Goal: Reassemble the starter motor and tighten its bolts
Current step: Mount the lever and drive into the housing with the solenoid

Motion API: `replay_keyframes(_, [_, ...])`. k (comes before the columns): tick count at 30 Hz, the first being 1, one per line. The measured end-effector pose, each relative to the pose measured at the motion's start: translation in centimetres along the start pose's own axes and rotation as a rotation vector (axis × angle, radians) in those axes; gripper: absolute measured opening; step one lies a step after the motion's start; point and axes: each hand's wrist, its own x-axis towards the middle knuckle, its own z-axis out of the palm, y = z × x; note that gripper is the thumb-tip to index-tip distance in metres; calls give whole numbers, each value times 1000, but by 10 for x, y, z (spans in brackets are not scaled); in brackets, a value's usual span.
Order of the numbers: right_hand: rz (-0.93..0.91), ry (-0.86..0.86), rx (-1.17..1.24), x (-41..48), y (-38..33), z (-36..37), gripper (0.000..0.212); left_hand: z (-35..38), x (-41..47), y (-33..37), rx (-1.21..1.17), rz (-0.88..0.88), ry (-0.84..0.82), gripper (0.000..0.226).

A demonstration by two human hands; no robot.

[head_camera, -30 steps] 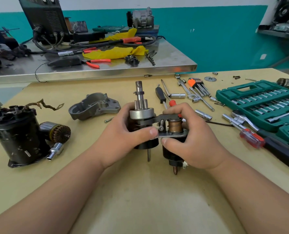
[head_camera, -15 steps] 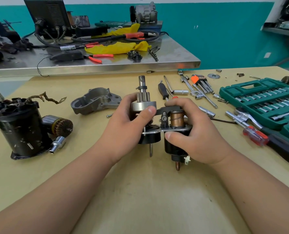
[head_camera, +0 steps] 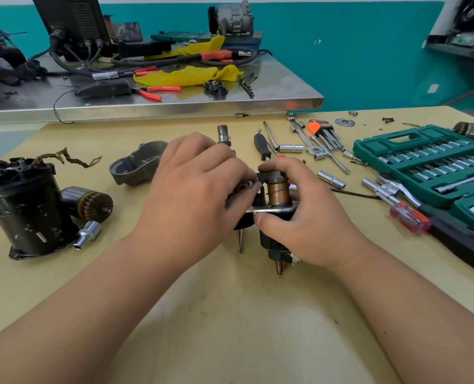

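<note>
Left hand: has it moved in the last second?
Yes. The left hand has risen and shifted right over the steel pinion shaft, its fingers now reaching the copper-coloured coil.

Left hand (head_camera: 191, 189): formerly cupping the side of the black-and-silver metal starter motor assembly (head_camera: 270, 241), now arched over its pinion, fingertips pinching beside the copper-coloured cylindrical plunger (head_camera: 278, 191).

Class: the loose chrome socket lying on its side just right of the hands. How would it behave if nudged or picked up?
The socket is a cylinder lying on its side on the flat table, so it would probably roll. Its polished metal looks rigid, likely slippery, and probably heavy for its size.
</note>
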Motion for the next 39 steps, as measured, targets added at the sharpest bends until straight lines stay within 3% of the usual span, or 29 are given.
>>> replay_keyframes(2, [14,3,3,0,2,-1,57,0,-4,-2,-17,-4,-13,23])
replay_keyframes(8, [12,16,-55,-1,0,0,58,13,-11,5,-224,-401,-45,19])
replay_keyframes(13, [-47,5,-157,-2,-2,3,58,14,-11,8,-267,-463,-71,18])
replay_keyframes(20, [-45,2,-150,-3,-1,2,58,10,-13,13,-33,-319,-85,19])
replay_keyframes(26, [-50,8,-152,-3,-2,3,55,6,-13,11,162,-157,-218,46])
replay_keyframes(39, [-53,0,-172,-3,-3,4,57,7,-12,8,258,-69,-175,44])
